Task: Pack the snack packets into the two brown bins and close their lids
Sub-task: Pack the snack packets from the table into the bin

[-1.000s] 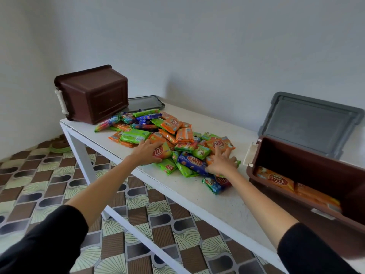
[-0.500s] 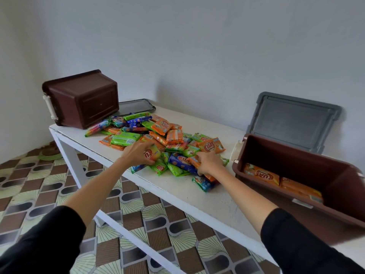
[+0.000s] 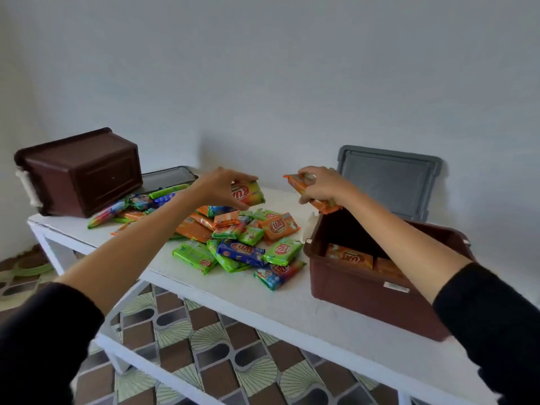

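Note:
A heap of orange, green and blue snack packets [image 3: 233, 238] lies on the white table [image 3: 292, 311]. My left hand [image 3: 219, 188] is raised above the heap, shut on an orange-green packet [image 3: 249, 194]. My right hand [image 3: 321, 185] grips an orange packet [image 3: 298, 182] above the far left corner of the open brown bin [image 3: 365, 290] at the right, which holds two orange packets [image 3: 350, 255]. A second brown bin [image 3: 81, 171] lies tipped on its side at the table's left end.
A grey lid [image 3: 388, 179] leans against the wall behind the right bin. Another dark lid [image 3: 166, 178] lies flat behind the tipped bin. The table's front edge runs diagonally over a patterned tile floor [image 3: 204, 361]. A white wall stands close behind.
Both hands have lifted off the heap, each with a packet. The right hand has swung right toward the open bin; the left has risen above the pile.

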A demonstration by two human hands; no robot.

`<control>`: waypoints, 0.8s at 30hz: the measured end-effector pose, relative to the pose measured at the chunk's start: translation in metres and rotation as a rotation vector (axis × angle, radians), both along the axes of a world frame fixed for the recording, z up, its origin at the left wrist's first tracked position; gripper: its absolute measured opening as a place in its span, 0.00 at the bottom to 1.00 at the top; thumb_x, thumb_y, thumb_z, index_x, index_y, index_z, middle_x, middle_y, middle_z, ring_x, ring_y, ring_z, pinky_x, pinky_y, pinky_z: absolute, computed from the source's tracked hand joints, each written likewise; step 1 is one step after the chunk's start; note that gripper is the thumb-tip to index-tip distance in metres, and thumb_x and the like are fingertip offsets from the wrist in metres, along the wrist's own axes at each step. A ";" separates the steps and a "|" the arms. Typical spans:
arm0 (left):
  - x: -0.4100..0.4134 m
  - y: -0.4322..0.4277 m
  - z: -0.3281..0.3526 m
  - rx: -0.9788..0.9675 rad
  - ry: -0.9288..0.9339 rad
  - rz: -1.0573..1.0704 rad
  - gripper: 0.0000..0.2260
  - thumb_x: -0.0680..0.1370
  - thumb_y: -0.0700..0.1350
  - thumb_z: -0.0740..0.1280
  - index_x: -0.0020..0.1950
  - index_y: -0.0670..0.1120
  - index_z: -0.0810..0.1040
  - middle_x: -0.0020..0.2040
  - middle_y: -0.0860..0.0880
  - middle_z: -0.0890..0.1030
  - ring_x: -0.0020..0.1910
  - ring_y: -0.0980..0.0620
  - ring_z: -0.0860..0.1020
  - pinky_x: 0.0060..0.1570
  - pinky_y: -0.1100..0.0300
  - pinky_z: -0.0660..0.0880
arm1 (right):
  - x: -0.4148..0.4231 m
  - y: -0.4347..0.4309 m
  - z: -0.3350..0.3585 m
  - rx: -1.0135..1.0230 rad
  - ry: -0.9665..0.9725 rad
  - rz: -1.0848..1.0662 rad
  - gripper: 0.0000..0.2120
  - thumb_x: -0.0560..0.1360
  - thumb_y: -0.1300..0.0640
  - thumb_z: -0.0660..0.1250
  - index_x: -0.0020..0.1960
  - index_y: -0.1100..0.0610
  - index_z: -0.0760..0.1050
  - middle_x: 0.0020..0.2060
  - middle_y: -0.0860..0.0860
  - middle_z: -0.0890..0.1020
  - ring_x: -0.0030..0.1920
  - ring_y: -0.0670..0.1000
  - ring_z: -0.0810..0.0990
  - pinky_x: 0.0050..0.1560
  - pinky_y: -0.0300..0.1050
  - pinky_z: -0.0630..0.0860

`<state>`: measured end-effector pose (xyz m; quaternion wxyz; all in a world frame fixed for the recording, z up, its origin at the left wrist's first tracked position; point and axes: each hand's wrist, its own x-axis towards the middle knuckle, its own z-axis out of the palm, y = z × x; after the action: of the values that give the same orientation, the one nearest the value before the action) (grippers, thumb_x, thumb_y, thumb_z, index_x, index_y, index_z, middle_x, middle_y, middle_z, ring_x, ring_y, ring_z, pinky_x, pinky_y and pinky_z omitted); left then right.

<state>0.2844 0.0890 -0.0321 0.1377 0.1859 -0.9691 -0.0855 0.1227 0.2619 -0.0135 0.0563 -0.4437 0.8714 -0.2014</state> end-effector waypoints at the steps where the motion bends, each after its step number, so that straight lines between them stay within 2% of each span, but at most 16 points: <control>1: -0.012 0.009 0.004 0.005 -0.006 -0.033 0.32 0.65 0.53 0.76 0.68 0.55 0.70 0.59 0.49 0.79 0.53 0.50 0.78 0.51 0.57 0.75 | -0.008 0.014 0.004 0.002 0.003 -0.015 0.35 0.66 0.56 0.73 0.70 0.48 0.64 0.68 0.52 0.70 0.67 0.57 0.67 0.63 0.51 0.70; 4: -0.049 0.041 0.010 -0.006 -0.032 -0.135 0.31 0.65 0.54 0.76 0.67 0.56 0.71 0.59 0.48 0.80 0.53 0.49 0.78 0.55 0.52 0.76 | -0.032 0.054 0.009 0.076 0.028 -0.047 0.37 0.65 0.58 0.75 0.70 0.49 0.65 0.69 0.52 0.70 0.66 0.56 0.69 0.61 0.46 0.69; 7: -0.089 0.079 0.006 -0.027 -0.050 -0.250 0.30 0.66 0.55 0.75 0.66 0.56 0.71 0.58 0.49 0.80 0.55 0.49 0.78 0.54 0.54 0.75 | -0.050 0.089 0.001 0.193 0.011 -0.087 0.40 0.64 0.61 0.76 0.72 0.51 0.62 0.70 0.53 0.68 0.68 0.57 0.68 0.63 0.47 0.68; 9: -0.116 0.105 -0.002 -0.078 -0.081 -0.317 0.30 0.67 0.55 0.74 0.67 0.56 0.69 0.59 0.48 0.79 0.56 0.48 0.76 0.53 0.55 0.72 | -0.060 0.110 -0.010 0.221 -0.027 -0.128 0.42 0.63 0.62 0.77 0.72 0.52 0.62 0.70 0.54 0.69 0.68 0.57 0.68 0.60 0.47 0.68; 13: -0.160 0.147 -0.026 -0.185 -0.224 -0.445 0.33 0.67 0.51 0.75 0.69 0.53 0.66 0.62 0.48 0.77 0.59 0.47 0.74 0.51 0.58 0.68 | -0.080 0.136 -0.039 0.316 -0.006 -0.178 0.43 0.61 0.61 0.79 0.71 0.51 0.63 0.66 0.54 0.72 0.66 0.57 0.71 0.60 0.48 0.70; 15: -0.175 0.157 -0.041 -0.191 -0.297 -0.481 0.34 0.67 0.49 0.75 0.70 0.52 0.66 0.63 0.48 0.75 0.61 0.46 0.72 0.54 0.56 0.69 | -0.091 0.144 -0.058 0.370 0.032 -0.185 0.39 0.63 0.62 0.77 0.70 0.50 0.65 0.64 0.53 0.74 0.64 0.56 0.72 0.59 0.49 0.73; 18: -0.191 0.162 -0.062 -0.169 -0.374 -0.487 0.32 0.69 0.49 0.73 0.69 0.52 0.65 0.63 0.47 0.74 0.61 0.47 0.71 0.56 0.53 0.69 | -0.102 0.153 -0.085 0.383 0.136 -0.173 0.29 0.71 0.60 0.69 0.69 0.49 0.66 0.65 0.53 0.73 0.64 0.55 0.71 0.60 0.52 0.73; 22: -0.203 0.164 -0.082 -0.228 -0.429 -0.515 0.31 0.69 0.50 0.73 0.69 0.51 0.65 0.63 0.46 0.74 0.61 0.47 0.73 0.56 0.54 0.70 | -0.107 0.157 -0.106 0.415 0.190 -0.146 0.26 0.73 0.55 0.66 0.69 0.49 0.66 0.64 0.54 0.74 0.64 0.56 0.72 0.59 0.52 0.73; 24: -0.206 0.165 -0.087 -0.280 -0.417 -0.542 0.30 0.69 0.51 0.73 0.68 0.48 0.68 0.62 0.47 0.75 0.61 0.47 0.73 0.54 0.55 0.71 | -0.110 0.157 -0.113 0.452 0.201 -0.102 0.25 0.73 0.56 0.66 0.69 0.49 0.67 0.63 0.54 0.75 0.62 0.56 0.74 0.60 0.51 0.73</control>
<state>0.0781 0.2540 -0.1191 -0.0664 -0.0847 -0.9927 0.0545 0.0126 0.4185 -0.1269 0.0568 -0.3931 0.9168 0.0413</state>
